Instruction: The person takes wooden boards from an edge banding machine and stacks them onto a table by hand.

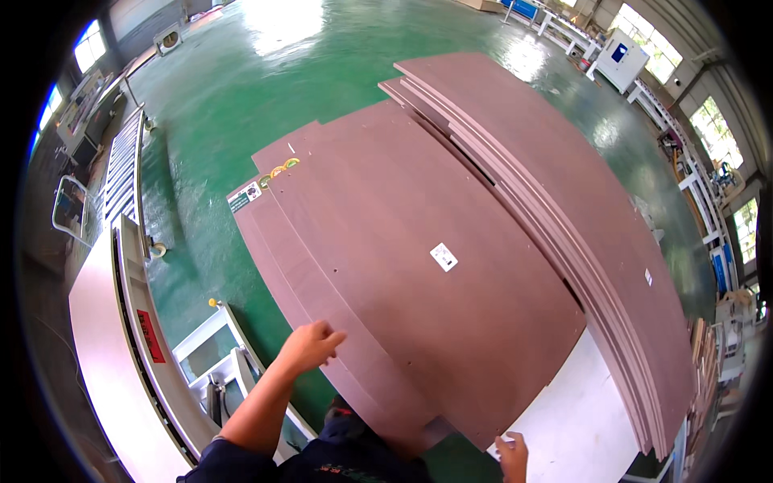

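A stack of large reddish-brown boards (403, 241) lies fanned out in front of me, with a small white label (444, 257) on the top one. My left hand (312, 344) grips the near left edge of the top boards, fingers curled over it. Low down, my right hand (512, 456) rests on a white panel (580, 419) beside the near corner of the brown stack. A second, taller pile of long brown boards (580, 217) lies along the right.
A green floor (241, 105) spreads beyond the boards. A machine with a long white bed and roller conveyor (121, 241) runs along my left. Workbenches, a white cabinet (622, 56) and windows line the far right wall.
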The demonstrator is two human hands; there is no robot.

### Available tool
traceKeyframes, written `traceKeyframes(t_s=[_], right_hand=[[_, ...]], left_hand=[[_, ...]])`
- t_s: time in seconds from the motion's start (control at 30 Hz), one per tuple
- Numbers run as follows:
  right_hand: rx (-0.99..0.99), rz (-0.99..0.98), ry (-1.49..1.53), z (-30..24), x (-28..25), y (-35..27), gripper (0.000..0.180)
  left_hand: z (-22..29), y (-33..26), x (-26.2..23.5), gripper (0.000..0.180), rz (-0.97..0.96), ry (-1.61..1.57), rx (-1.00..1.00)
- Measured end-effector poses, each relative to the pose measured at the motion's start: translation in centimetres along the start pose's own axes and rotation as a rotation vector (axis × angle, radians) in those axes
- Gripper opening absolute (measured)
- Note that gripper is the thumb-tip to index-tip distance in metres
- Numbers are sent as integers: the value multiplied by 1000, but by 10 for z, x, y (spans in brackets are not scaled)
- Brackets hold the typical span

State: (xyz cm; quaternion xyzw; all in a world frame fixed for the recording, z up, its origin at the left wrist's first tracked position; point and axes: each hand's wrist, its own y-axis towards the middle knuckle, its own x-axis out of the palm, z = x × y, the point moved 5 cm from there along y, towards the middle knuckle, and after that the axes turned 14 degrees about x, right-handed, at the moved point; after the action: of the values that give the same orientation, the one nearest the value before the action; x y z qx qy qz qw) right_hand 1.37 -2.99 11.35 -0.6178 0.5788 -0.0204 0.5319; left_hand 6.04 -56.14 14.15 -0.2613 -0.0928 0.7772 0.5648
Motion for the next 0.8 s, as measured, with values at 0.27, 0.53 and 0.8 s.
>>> traceKeyframes(t_s=[0.27,0.53,0.8], right_hand=[[-17,184,158,-29,17,53,49],[-98,514,-89,-37,26,39,56],[-186,604,-103,-86,49,42,75]], left_hand=[[-47,12,-20,47,394,-22,-57],[-56,18,-33,59,682,341,47],[-71,47,-35,55,789,596,153]])
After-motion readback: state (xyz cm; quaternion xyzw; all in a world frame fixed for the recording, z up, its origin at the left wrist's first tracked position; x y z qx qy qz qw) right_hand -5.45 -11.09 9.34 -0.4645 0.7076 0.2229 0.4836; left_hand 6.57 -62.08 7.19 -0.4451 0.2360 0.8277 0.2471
